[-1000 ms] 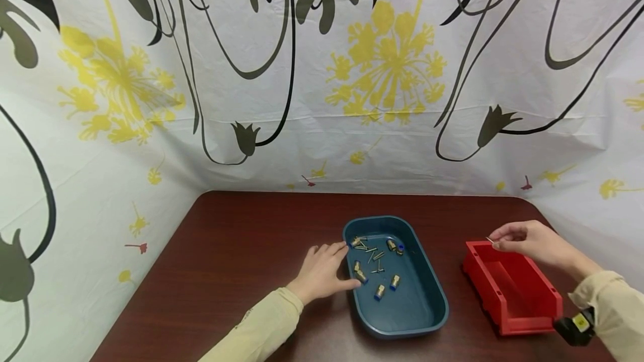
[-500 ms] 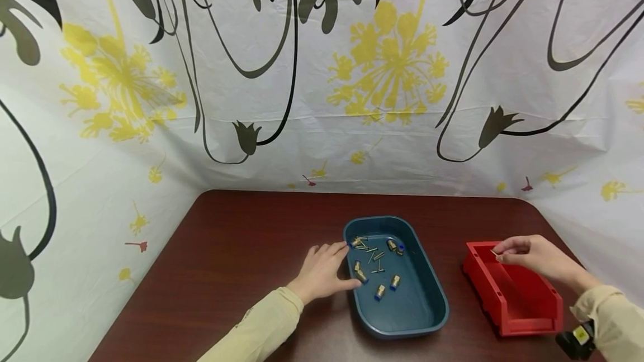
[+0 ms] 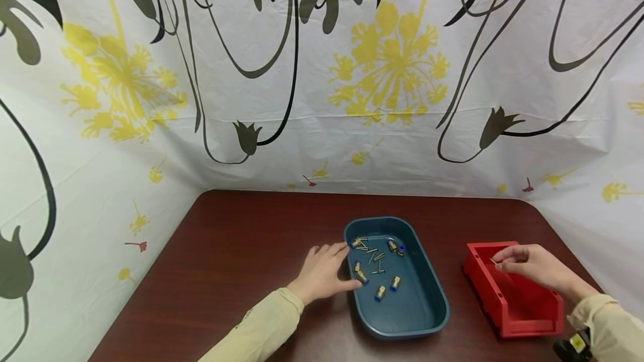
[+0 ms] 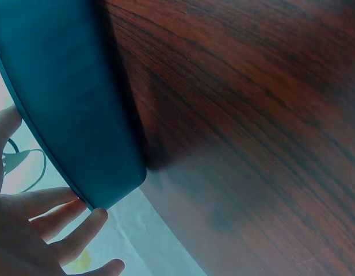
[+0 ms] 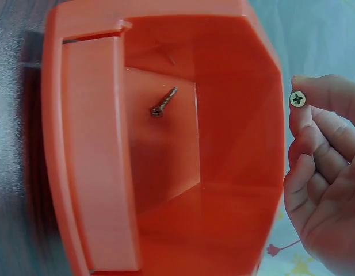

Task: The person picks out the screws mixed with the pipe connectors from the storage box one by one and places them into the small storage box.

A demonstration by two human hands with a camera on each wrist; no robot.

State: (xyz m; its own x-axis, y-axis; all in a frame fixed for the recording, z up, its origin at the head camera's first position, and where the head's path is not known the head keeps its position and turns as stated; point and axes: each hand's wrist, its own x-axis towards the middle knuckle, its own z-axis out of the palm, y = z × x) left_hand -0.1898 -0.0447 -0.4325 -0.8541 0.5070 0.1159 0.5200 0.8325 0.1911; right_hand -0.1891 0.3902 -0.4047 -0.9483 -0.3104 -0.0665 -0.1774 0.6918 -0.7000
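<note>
My left hand (image 3: 320, 274) rests at the left rim of a blue-green tray (image 3: 402, 317), fingers and thumb spread along its edge. Inside the tray lie loose screws (image 3: 378, 256) and brass fittings with blue ends (image 3: 380, 293). Over the far end of a red bin (image 3: 533, 327), my right hand (image 3: 535, 266) pinches a cross-head screw (image 5: 298, 99) between thumb and fingertip. The right wrist view shows another screw (image 5: 164, 102) lying on the bin floor. In the left wrist view, fingers (image 4: 79, 233) touch the tray's rim from outside.
Both containers stand on a dark reddish-brown table (image 3: 241, 239), with a strip of tabletop between them. A white cloth (image 3: 312, 99) with printed flowers hangs behind the table and at its left. A black device (image 3: 573, 345) sits at the right wrist.
My right hand has come down and nearer over the red bin, still pinching the screw. The left hand and the tray have stayed put.
</note>
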